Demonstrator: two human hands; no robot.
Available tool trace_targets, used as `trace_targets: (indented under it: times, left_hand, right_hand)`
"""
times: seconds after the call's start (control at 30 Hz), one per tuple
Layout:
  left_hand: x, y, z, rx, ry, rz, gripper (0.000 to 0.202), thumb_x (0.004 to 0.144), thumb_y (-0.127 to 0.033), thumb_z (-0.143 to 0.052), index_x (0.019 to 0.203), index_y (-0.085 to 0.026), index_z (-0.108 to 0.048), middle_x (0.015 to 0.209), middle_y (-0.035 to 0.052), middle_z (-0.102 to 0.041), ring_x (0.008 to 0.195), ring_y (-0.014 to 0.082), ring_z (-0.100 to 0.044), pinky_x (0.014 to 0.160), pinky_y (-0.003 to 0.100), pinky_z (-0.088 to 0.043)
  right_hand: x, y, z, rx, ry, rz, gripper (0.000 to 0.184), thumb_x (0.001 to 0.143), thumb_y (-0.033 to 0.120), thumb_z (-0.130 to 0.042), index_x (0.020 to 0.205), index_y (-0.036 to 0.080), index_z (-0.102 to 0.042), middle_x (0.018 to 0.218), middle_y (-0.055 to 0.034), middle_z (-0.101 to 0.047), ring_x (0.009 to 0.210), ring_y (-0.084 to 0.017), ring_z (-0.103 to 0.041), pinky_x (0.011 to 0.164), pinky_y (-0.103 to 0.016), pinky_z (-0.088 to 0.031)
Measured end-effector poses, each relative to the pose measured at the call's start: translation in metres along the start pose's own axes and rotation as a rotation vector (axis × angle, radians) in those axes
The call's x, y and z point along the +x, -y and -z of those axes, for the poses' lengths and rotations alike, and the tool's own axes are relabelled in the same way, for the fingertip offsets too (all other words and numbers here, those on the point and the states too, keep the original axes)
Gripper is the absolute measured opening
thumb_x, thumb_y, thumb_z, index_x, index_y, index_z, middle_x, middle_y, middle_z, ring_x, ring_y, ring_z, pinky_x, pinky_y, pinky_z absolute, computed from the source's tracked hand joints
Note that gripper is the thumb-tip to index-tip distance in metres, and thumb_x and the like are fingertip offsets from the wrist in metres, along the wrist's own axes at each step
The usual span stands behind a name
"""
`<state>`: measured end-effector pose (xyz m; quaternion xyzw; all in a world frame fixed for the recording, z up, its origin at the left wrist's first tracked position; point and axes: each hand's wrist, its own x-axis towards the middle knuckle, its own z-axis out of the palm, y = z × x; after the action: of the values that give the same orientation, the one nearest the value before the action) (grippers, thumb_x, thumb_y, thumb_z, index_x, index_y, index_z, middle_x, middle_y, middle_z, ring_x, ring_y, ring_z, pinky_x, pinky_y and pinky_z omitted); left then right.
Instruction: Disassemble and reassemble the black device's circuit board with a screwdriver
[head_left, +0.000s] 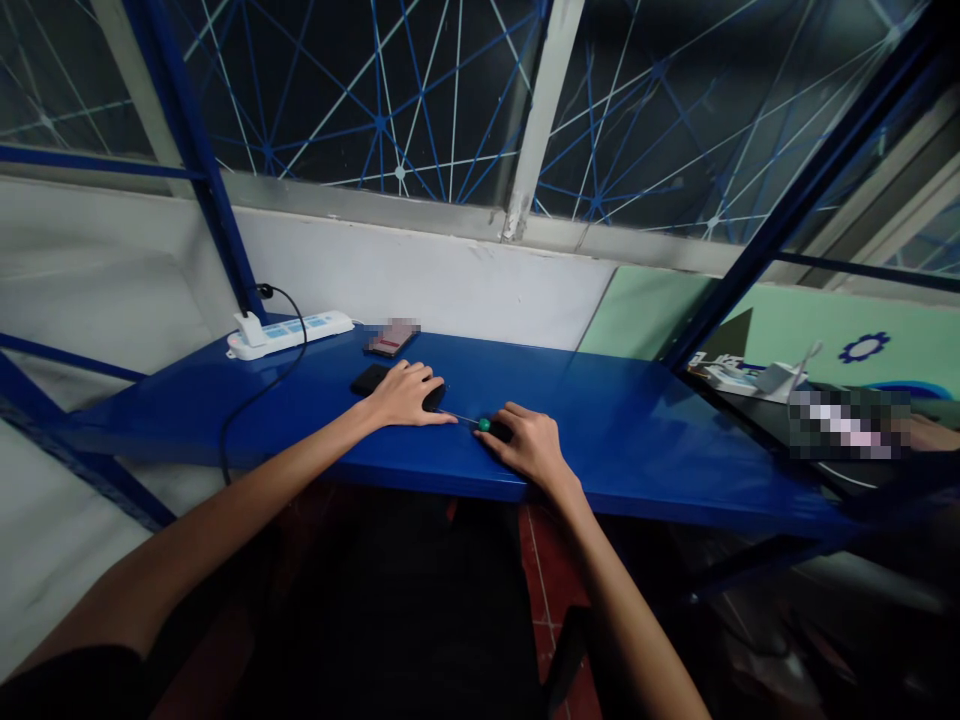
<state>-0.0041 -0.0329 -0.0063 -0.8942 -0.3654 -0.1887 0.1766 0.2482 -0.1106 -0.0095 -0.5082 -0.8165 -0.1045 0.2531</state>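
Note:
A flat black object [370, 379] lies on the blue table, its kind unclear. Bent over its top, my left hand [409, 393] grips it with the thumb stretched out to the right. My right hand [529, 440] is closed around the dark handle of a screwdriver [484, 425], which has a green collar. The thin shaft lies nearly level and points left, toward the black object's right end. Whether the tip touches the object is too small to tell.
A white power strip [292, 333] with a plug and black cable [281, 378] stands at the back left of the blue table [622, 440]. Near it lies a phone [391, 338]. At far right, another person's hand [934, 432] is by a blurred-out screen. Blue frame posts rise at both sides.

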Motion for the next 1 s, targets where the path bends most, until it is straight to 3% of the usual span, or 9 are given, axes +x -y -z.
trace_targets:
  times: [0.37,0.6,0.83,1.0]
  left_hand:
    - [0.0005,0.0001,-0.0012,0.02,-0.017,-0.009,0.079,0.081,-0.083,-0.037,0.11,-0.016,-0.068,0.097,0.0125,-0.067,0.092,0.0281,-0.06,0.083,0.039,-0.039]
    - [0.0001,-0.0012,0.0013,0.005,-0.008,-0.008,0.08,0.081,-0.082,-0.038,0.11,-0.014,-0.068,0.098,0.0131,-0.067,0.094,0.0287,-0.06,0.085,0.04,-0.038]
    - [0.0002,-0.0012,0.0014,0.003,-0.016,-0.011,0.077,0.081,-0.081,-0.041,0.11,-0.015,-0.068,0.098,0.0133,-0.068,0.093,0.0286,-0.061,0.085,0.04,-0.039]
    - [0.0002,-0.0006,0.0005,0.002,-0.019,-0.012,0.076,0.081,-0.081,-0.041,0.11,-0.016,-0.068,0.098,0.0128,-0.068,0.093,0.0284,-0.061,0.084,0.04,-0.039]
  right_hand:
    - [0.0,0.0029,0.0014,0.014,0.033,-0.022,0.035,0.088,0.054,-0.057,0.082,0.021,-0.065,0.076,-0.0023,-0.071,0.061,-0.016,-0.06,0.054,-0.026,-0.02]
    - [-0.0008,0.0073,0.0046,0.027,-0.029,-0.001,0.04,0.096,0.048,-0.045,0.078,0.019,-0.066,0.075,-0.003,-0.068,0.062,-0.013,-0.058,0.055,-0.027,-0.024]
    - [-0.0019,0.0032,0.0021,0.05,-0.095,0.019,0.036,0.087,0.054,-0.058,0.081,0.019,-0.064,0.08,-0.0018,-0.065,0.063,-0.012,-0.057,0.055,-0.025,-0.026]
    - [-0.0013,0.0019,0.0001,0.071,-0.069,0.034,0.033,0.087,0.052,-0.061,0.085,0.02,-0.06,0.084,-0.0027,-0.066,0.063,-0.013,-0.057,0.055,-0.025,-0.026]
